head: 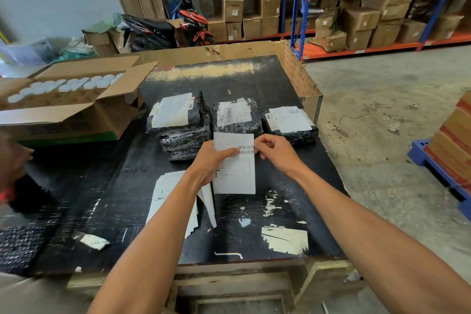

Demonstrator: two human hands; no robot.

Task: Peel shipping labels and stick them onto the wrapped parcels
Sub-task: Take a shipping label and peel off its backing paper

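Both hands hold one shipping label [234, 163] above the black table [280, 79]. The left hand [214, 160] grips its left side, thumb laid across the face just beside the barcode; the right hand [274, 149] pinches the upper right edge between thumb and fingertips, apparently to start separating the sticker from its backing, though no lifted corner can be confirmed. Beyond the hands lie the wrapped parcels: the left parcel [178, 112], middle parcel [235, 116] and right parcel [289, 121] each already carry a label, while a lower parcel [183, 145] just beyond the left hand, tucked partly under the left parcel, shows bare black wrap and is judged the likely target. A stack of unpeeled labels [170, 201] lies under the left forearm. Risks noted: a hurried peel could tear the sheet or curl the adhesive onto itself; the thumb could smudge or crease the barcode; the crinkled wrap may leave bubbles or lifted edges; the label might be set on an already labelled parcel; the forearm could scatter the stack below it.
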